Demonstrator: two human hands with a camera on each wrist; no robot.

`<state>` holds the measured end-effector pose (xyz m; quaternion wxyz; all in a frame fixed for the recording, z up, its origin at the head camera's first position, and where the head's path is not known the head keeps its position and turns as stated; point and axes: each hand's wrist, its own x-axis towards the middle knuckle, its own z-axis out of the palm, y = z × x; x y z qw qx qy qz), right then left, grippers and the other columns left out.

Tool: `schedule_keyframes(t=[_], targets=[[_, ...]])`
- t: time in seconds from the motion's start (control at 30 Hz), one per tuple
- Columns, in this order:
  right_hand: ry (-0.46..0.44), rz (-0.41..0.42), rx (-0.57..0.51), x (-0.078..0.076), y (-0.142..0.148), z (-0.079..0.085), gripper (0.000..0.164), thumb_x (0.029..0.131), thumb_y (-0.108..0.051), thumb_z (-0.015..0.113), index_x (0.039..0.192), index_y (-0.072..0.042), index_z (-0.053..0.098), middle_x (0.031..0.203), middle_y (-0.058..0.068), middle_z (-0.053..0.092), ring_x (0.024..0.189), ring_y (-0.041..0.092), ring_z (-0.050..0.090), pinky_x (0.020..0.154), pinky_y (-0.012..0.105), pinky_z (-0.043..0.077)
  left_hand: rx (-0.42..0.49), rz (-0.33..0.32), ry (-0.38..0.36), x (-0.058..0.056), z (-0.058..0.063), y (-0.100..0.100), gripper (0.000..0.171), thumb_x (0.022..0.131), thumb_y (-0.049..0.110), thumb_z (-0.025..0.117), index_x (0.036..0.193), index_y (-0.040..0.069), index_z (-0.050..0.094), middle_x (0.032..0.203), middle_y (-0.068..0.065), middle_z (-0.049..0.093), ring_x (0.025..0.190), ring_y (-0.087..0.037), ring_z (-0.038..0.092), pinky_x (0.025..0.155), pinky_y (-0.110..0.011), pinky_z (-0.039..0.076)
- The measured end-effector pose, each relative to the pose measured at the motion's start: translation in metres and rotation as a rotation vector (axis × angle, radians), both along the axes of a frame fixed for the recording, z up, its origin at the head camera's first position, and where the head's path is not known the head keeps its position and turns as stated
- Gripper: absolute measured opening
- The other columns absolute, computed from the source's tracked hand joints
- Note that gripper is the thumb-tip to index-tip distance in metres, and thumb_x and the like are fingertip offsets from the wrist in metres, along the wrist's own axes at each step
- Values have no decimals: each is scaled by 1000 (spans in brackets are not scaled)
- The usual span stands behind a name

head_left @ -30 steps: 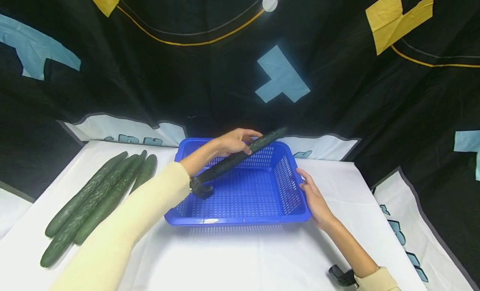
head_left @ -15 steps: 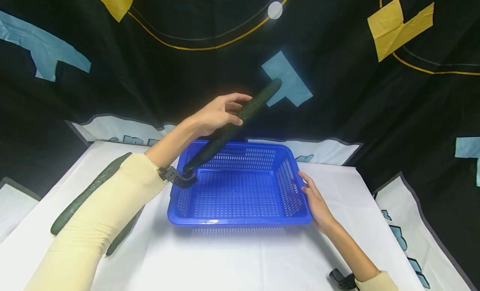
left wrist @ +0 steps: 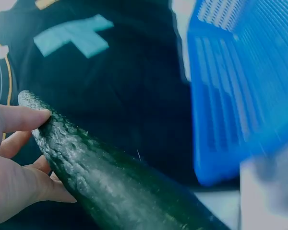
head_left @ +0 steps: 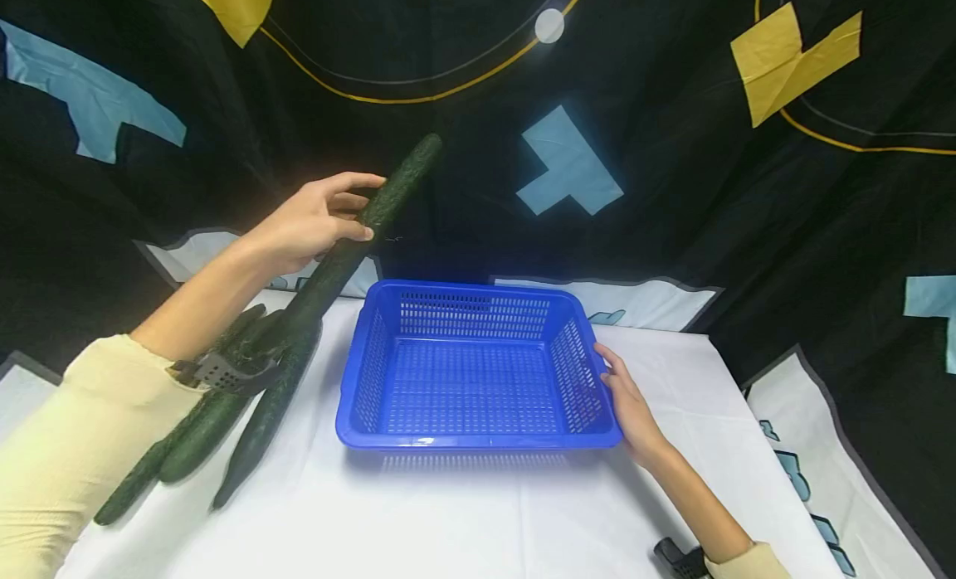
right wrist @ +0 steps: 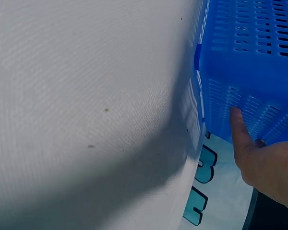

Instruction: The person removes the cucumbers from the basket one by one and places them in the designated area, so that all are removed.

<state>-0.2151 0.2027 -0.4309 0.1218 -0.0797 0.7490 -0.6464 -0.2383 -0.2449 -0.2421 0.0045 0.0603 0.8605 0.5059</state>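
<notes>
In the head view my left hand [head_left: 317, 218] pinches a long dark green cucumber [head_left: 399, 189] between thumb and fingers. That cucumber is tilted, its upper end against the black backdrop and its lower end over the other cucumbers [head_left: 265, 425] on the table's left side. The left wrist view shows its wrinkled skin close up, with fingers on one side and the thumb on the other. A blue plastic basket [head_left: 470, 440] stands mid-table, its inside bare. My right hand [head_left: 631, 405] holds the basket's right side at the rim; the right wrist view shows one finger against the outer wall.
A white cloth [head_left: 448, 521] covers the table, with a black patterned backdrop [head_left: 672, 214] hanging behind it. Several cucumbers lie left of the basket, partly hidden by my left forearm. The table's right edge lies just beyond my right hand.
My left hand has lifted the cucumber from over the basket and carried it up and left, above the other cucumbers. My right hand and the basket have stayed nearly still.
</notes>
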Motion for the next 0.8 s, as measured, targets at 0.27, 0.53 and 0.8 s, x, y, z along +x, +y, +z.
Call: schedule_keyframes(t=[0.27, 0.53, 0.8], targets=[[6, -3, -28, 1, -1, -2, 53, 106, -18, 24, 159, -20, 21, 154, 18, 30, 118, 33, 44, 91, 32, 45, -82, 74, -107, 22, -28, -73, 75, 95, 6, 62, 159, 17, 24, 158, -27, 21, 138, -52, 23, 100, -78, 24], [1, -20, 2, 1, -4, 1, 53, 106, -18, 25, 159, -21, 22, 159, 14, 25, 127, 34, 38, 102, 41, 33, -125, 70, -180, 50, -68, -144, 74, 97, -1, 56, 157, 1, 13, 152, -40, 15, 132, -63, 23, 95, -79, 30], [3, -23, 6, 2, -5, 1, 52, 107, -19, 25, 159, -22, 23, 160, 12, 23, 136, 35, 31, 111, 49, 22, -196, 105, -226, 77, -108, -193, 73, 97, 1, 55, 153, -7, 8, 143, -48, 19, 119, -67, 37, 77, -68, 51]])
